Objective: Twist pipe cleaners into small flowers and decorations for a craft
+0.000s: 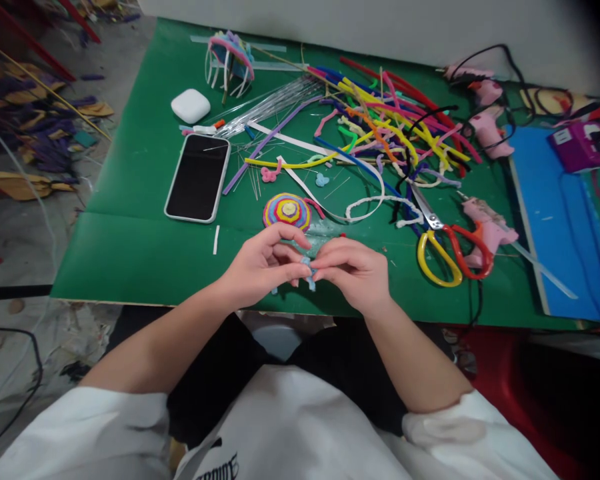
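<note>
Between my two hands, near the table's front edge, is a short light-blue pipe cleaner (311, 283), partly hidden by fingers. My left hand (265, 263) pinches it between thumb and fingers. From the other side, the fingertips of my right hand (355, 270) close on it as well. Just beyond my left hand lies a round coiled disc (287, 212) in rainbow rings, made of pipe cleaners. Farther up are a small pink curled piece (270, 174) and a small light-blue curled piece (322, 179).
A pile of coloured pipe cleaners (380, 120) spreads over the green table (125, 253). Scissors (443, 247) and a pink glue gun (487, 223) lie at right, beside a blue board (555, 220). At left are a phone (198, 178) and a white case (191, 106).
</note>
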### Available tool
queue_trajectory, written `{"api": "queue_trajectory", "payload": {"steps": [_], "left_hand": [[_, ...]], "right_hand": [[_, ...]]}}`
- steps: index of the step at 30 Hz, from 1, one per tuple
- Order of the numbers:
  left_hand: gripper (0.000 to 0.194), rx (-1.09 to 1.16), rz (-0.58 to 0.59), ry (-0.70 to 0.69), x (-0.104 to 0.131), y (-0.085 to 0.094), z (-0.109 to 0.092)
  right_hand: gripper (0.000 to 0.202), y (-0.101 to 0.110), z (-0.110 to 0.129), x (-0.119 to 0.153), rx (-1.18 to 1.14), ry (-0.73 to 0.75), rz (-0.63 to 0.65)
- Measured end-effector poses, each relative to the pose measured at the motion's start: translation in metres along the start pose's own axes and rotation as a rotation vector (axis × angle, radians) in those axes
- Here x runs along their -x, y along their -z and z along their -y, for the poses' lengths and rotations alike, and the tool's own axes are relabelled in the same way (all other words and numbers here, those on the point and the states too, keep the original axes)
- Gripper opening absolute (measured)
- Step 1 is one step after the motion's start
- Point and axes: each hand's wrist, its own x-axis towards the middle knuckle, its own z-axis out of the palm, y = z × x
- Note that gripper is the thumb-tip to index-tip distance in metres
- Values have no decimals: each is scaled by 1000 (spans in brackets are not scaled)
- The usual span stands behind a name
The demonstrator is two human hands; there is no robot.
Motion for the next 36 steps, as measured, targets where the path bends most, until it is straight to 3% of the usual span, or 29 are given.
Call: {"api": "queue_trajectory", "payload": {"steps": [14,25,36], "left_hand": [[25,-87,20,-85,2,0,0],[18,-489,-146,-204,1,1,3],[19,-242,-207,-19,-3,-5,9]], "right_hand": [[4,1,2,0,-33,-52,13],[8,4,4,-3,0,-234,10],[8,-3,3,-2,171,-151,23]]}}
